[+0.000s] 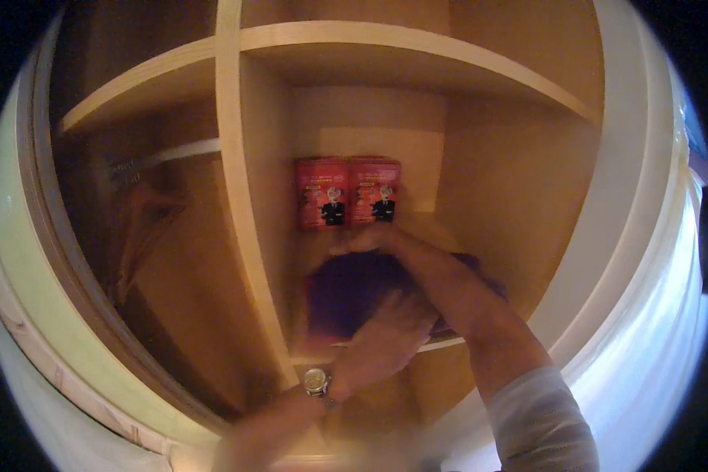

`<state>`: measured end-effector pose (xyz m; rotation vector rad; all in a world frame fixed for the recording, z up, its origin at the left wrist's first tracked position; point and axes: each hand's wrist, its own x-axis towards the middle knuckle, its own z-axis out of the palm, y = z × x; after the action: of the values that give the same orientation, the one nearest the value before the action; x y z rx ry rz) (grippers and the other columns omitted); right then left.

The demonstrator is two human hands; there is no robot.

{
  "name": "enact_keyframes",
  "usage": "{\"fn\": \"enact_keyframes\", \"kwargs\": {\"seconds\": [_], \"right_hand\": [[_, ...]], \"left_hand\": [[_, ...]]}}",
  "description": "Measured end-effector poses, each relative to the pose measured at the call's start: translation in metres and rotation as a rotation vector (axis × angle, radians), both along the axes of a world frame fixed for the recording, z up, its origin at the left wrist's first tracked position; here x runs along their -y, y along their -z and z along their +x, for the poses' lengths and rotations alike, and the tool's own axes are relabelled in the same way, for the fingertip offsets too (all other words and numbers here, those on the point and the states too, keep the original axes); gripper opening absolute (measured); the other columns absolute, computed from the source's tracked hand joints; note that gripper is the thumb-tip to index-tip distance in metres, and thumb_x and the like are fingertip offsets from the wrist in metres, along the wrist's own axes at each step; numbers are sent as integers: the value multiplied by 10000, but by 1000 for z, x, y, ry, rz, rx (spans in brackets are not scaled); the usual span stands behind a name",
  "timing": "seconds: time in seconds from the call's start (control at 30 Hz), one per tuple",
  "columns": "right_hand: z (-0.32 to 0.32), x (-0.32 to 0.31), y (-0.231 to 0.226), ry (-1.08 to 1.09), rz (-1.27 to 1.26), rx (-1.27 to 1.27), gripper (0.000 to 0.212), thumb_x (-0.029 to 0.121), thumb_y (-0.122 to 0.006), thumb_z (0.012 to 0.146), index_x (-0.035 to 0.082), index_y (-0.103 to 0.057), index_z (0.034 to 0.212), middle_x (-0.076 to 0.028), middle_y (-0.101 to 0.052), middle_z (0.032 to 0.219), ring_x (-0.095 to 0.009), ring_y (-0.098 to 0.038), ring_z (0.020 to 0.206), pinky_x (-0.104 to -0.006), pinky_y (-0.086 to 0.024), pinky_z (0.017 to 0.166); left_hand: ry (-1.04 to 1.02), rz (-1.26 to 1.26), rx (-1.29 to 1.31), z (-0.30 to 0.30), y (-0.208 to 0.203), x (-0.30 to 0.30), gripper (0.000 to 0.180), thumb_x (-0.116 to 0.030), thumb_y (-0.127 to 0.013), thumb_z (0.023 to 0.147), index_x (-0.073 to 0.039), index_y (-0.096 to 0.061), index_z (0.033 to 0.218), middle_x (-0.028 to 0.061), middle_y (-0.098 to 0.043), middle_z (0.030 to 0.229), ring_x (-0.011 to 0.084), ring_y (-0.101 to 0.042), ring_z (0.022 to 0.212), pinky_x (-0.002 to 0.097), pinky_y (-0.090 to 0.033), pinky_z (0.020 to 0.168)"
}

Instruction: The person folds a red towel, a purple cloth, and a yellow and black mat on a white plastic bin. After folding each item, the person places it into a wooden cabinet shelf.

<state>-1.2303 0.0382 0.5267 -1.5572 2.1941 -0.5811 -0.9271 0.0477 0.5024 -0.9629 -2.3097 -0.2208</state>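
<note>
Purple bundle (342, 289) has the right hand (371, 237) at its far edge and the left hand (389, 337) over its near side; whether either grips, I cannot tell.

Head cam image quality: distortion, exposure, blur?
Head view: fisheye bows the upper shelf edge, corners black; left compartment dim, white fabric at right bright; left hand and dark purple item soft, red packages clearer.
</note>
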Motion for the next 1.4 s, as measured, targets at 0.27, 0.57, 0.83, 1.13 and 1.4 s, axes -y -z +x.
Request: {"fn": "enact_keyframes", "kwargs": {"seconds": [0.27, 0.57, 0.83, 1.13, 1.4], "right_hand": [[61, -4, -42, 283, -120, 70, 545, 510, -727, 913, 67, -696, 1230, -66, -698, 1209, -209, -599, 1079, -395, -468, 961], [56, 58, -25, 116, -430, -65, 448, 479, -700, 933, 49, -688, 1058, -76, -702, 1023, -205, -643, 965, -382, -499, 862], [-65, -75, -32, 423, -222, 56, 395, 421, -670, 944, 36, -692, 1025, -86, -714, 973, -236, -677, 915, -376, -552, 793], [17, -176, -38, 572, 292, -373, 667, 654, -633, 901, 64, -708, 1203, -155, -691, 1238, -334, -626, 1151, -475, -467, 1006], [32, -198, -54, 669, 363, -309, 913, 819, -553, 829, 90, -630, 1373, -139, -553, 1484, -343, -507, 1356, -465, -395, 1133]], "left_hand": [[-3, 7, -58, -2, 6, 3, 508, -260, -605, 971, -41, -527, 1423, 182, -562, 1442, 324, -470, 1406, 542, -290, 1200], [-32, -76, 13, 0, 11, 16, 502, -284, -557, 996, -8, -527, 1414, 188, -553, 1451, 328, -467, 1407, 542, -257, 1217], [-38, -72, 31, 0, 2, -6, 474, -238, -528, 1010, 4, -521, 1417, 196, -530, 1482, 320, -448, 1434, 531, -258, 1220], [-87, -133, -42, 4, 4, 7, 470, -228, -585, 993, -4, -537, 1403, 183, -547, 1473, 321, -480, 1409, 508, -297, 1209], [-85, -89, -58, 10, 0, 4, 450, -228, -610, 983, -1, -570, 1370, 179, -574, 1441, 321, -501, 1387, 509, -318, 1201]]}}
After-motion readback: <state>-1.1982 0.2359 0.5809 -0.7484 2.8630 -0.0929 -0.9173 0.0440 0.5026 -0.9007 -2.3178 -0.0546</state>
